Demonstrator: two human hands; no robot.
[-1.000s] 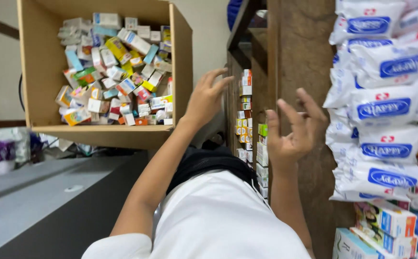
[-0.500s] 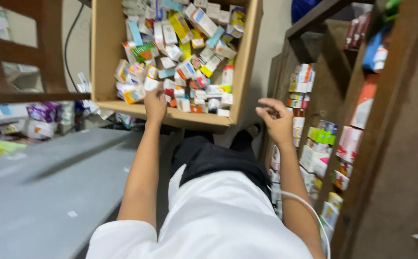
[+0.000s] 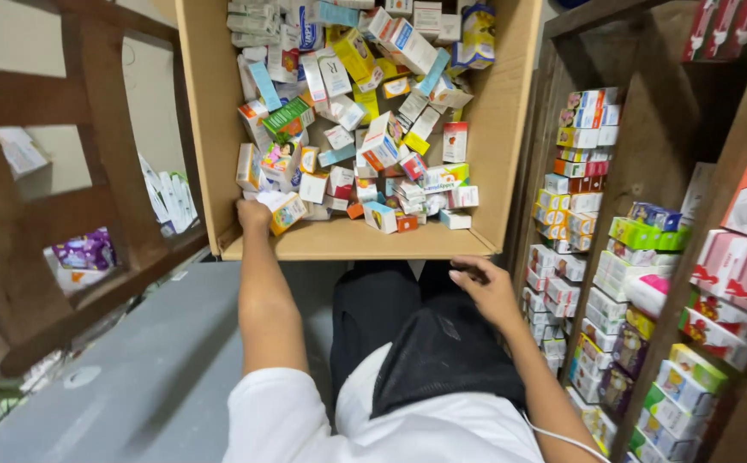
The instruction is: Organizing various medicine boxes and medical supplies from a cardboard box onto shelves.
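Left hand inside the cardboard box, grip closed on a small yellow-white carton at the near-left corner. Right hand open, empty, on lap. Lift straight out; loose cartons crowd it.

One cardboard box, two hands, dozens of small cartons

A single view is given from a head-worn camera, aimed steeply down past the chest. The cardboard box is seen close ahead, the wooden shelves close on the right.
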